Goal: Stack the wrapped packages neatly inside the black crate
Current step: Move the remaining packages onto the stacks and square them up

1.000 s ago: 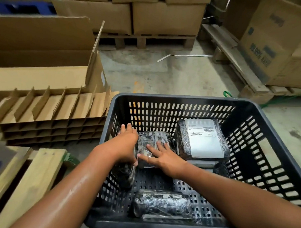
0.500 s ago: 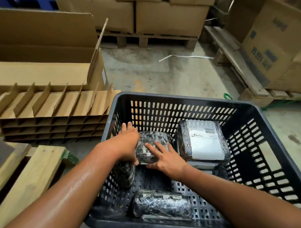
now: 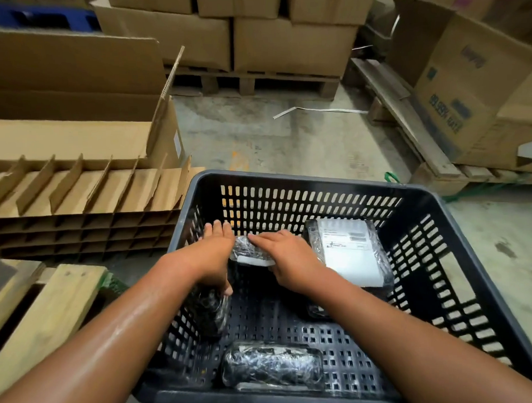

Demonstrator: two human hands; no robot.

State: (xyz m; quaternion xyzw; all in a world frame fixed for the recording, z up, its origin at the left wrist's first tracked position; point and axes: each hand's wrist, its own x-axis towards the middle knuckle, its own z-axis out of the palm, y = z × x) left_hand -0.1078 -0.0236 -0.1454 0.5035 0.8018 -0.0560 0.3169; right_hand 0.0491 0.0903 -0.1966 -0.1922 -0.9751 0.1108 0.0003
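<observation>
Both my hands reach into the black crate point(image 3: 458, 224). Between them, raised on its edge near the crate's far wall, is a package wrapped in dark plastic point(image 3: 249, 253). My left hand point(image 3: 214, 257) presses its left side and my right hand point(image 3: 286, 258) grips its right side and top. A second wrapped package point(image 3: 210, 313) stands against the left wall under my left hand. A third point(image 3: 272, 368) lies at the near wall. A package with a white label point(image 3: 349, 251) rests on others at the right.
Stacked cardboard dividers point(image 3: 87, 204) and a flat box lie left of the crate. A wooden pallet plank point(image 3: 48, 317) sits at the near left. Cardboard boxes on pallets point(image 3: 283, 41) stand behind and to the right point(image 3: 471, 82) across the concrete floor.
The package between my hands lay flat under my right palm; it has been tipped up onto its edge and shifted toward the far wall, both hands moving with it.
</observation>
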